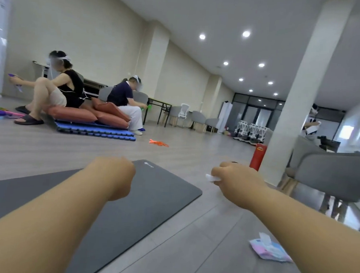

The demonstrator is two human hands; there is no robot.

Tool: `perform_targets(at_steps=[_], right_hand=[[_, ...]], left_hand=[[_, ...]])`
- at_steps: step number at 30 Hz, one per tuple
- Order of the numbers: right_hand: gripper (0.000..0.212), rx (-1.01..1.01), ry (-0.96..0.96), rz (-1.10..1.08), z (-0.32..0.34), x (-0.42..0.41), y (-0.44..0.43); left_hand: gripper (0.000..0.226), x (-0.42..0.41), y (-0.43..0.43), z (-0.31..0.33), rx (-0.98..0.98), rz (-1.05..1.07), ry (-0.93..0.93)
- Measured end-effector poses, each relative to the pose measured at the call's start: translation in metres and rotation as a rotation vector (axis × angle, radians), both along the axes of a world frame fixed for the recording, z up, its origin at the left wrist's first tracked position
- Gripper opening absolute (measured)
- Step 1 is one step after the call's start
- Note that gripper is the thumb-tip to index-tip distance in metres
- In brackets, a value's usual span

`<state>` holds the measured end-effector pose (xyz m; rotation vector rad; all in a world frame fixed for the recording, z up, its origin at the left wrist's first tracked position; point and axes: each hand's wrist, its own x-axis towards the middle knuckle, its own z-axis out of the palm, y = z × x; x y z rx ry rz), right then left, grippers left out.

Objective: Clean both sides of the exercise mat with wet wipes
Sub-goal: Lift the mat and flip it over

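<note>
While the right hand (pixel 235 182) pinches a wet wipe (pixel 211 178) above bare floor (pixel 191 231), the exercise mat (pixel 151 197) lies flat to its left, its long axis running back leftward. The left hand (pixel 114 174), fisted and seemingly empty, hovers over it, nearer.

The left hand (pixel 115 174) is curled in a fist above the dark grey exercise mat (pixel 161 193), which lies flat on the wooden floor (pixel 190 241). The right hand (pixel 235 181) pinches a white wet wipe (pixel 211 177). A wipes pack (pixel 271 250) lies on the floor beside the right forearm.
</note>
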<state>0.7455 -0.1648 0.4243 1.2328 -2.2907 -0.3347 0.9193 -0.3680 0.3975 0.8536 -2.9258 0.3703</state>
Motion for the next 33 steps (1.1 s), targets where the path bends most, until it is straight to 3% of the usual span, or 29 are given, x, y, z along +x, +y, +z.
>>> perform_targets(at_steps=[8, 14, 22, 28, 33], right_hand=[[0.022, 0.002, -0.083, -0.080, -0.051, -0.079, 0.024], [0.027, 0.129, -0.201, -0.132, -0.116, -0.170, 0.003], [0.030, 0.044, -0.490, -0.199, -0.214, -0.273, -0.038], [0.038, -0.051, -0.741, -0.324, -0.281, -0.341, 0.017], [0.028, 0.046, -0.823, -0.447, -0.332, -0.403, 0.084]], left_hand=[[0.029, -0.099, 0.014, -0.046, 0.009, -0.126, -0.023], [0.028, -0.165, 0.000, -0.111, 0.027, -0.162, -0.184], [0.028, -0.290, -0.028, -0.170, 0.074, -0.194, -0.394], [0.027, -0.390, 0.012, -0.208, 0.125, -0.306, -0.504], [0.029, -0.462, 0.067, -0.242, 0.200, -0.349, -0.582]])
